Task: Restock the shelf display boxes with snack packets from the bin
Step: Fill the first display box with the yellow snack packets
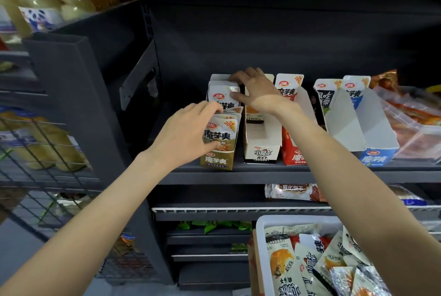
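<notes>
Left hand: my left hand [188, 134] curls round the front packets [220, 132] in the gold display box [217, 159], fingers behind them, thumb on their face.
Right hand: my right hand [254, 91] pinches the rear packets [223, 94] at their top edge.
Packets: upright, long axis vertical, printed faces toward the shelf's front edge.
Gold box: at the shelf [238, 173] front edge, leftmost of the row, long axis running front to back.
Bin: the white bin [262, 224] sits below at lower right, loose packets heaped inside.
</notes>
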